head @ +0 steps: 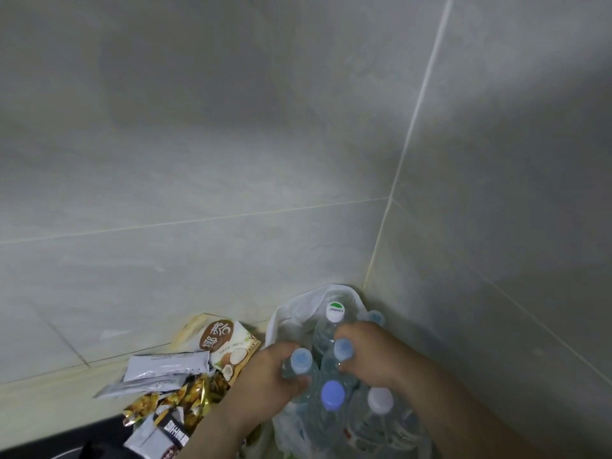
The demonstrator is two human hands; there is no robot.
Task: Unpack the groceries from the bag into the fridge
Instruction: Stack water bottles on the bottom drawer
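White plastic bag in worktop wall corner. Left hand fingers grip upright clear blue-capped bottle; right hand fingers grip second bottle.

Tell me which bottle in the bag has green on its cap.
The bottle at the far edge of the bag: its white cap carries a green mark; the other caps are plain blue or white.
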